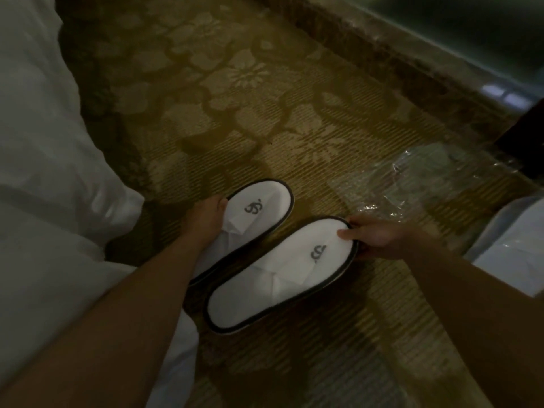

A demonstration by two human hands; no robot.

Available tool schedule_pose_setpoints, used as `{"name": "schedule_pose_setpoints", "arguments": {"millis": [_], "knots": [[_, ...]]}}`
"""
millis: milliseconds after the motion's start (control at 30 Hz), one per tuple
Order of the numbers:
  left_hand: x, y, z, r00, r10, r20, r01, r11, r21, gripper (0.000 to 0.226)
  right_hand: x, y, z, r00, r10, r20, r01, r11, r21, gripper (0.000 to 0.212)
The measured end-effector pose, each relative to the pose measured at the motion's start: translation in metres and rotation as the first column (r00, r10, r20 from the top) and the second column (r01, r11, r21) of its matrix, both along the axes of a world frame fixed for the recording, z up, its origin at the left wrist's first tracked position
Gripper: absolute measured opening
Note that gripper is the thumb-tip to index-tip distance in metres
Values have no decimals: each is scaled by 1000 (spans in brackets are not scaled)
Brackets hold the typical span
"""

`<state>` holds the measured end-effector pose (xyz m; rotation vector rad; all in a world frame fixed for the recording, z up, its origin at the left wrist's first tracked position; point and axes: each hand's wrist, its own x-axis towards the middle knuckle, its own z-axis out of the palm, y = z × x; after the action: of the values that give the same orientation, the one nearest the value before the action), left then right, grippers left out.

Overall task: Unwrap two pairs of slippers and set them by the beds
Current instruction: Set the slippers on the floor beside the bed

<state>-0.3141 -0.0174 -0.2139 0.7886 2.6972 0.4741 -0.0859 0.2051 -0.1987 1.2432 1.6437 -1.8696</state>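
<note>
Head view. Dim room, patterned carpet (265, 83). Left hand (206, 219) grips the left slipper (259, 207) at its edge, fingers closed on it. Right hand (374, 237) pinches the toe of the right slipper (279, 278), at 4 o'clock of the first. Empty plastic wrapper (412, 178) at 2 o'clock. White bedding (44, 142) at 9 o'clock.

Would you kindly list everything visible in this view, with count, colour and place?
slippers: two, white with dark trim and a grey logo, side by side on the carpet, centre.
plastic wrapper: one, clear, crumpled on the carpet, right.
carpet: one, gold-brown floral, across the floor.
bedding: white, along the left edge.
white item in plastic: one, right edge; identity unclear.
left hand: on the farther slipper.
right hand: pinching the nearer slipper's toe.
</note>
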Motion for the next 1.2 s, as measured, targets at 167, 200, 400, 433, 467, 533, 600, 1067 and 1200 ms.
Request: {"name": "schedule_pose_setpoints", "arguments": {"millis": [167, 200, 400, 433, 467, 533, 600, 1067, 1200], "knots": [[-1, 12, -9, 994, 69, 81, -63, 996, -67, 36, -15, -15, -6, 999, 54, 6, -54, 999, 4, 27], [0, 14, -10, 990, 90, 112, -84, 995, -61, 38, -19, -19, -6, 997, 75, 10, -75, 997, 18, 26], [15, 15, -21, 966, 185, 180, -172, 982, -82, 65, -36, -33, -12, 935, 340, 102, -353, 856, 378, 45], [16, 14, -22, 970, 178, 168, -161, 981, -107, 67, -37, -34, -12, 910, 391, 137, -410, 804, 430, 47], [16, 13, -23, 973, 169, 158, -150, 981, -125, 68, -38, -36, -12, 887, 429, 172, -457, 760, 461, 47], [17, 12, -22, 979, 152, 134, -131, 979, -155, 69, -41, -42, -11, 852, 467, 239, -517, 673, 529, 47], [15, 12, -18, 986, 137, 97, -117, 976, -184, 69, -43, -47, -9, 831, 465, 306, -550, 601, 581, 45], [90, 85, 51, 875, -460, 151, 453, 888, 78, 35, 18, 11, 30, 935, 309, 171, -344, 681, 647, 32], [122, 131, 83, 775, -614, 149, 617, 786, 28, 28, 56, 43, 47, 992, 123, 28, -114, 778, 618, 23]]}}
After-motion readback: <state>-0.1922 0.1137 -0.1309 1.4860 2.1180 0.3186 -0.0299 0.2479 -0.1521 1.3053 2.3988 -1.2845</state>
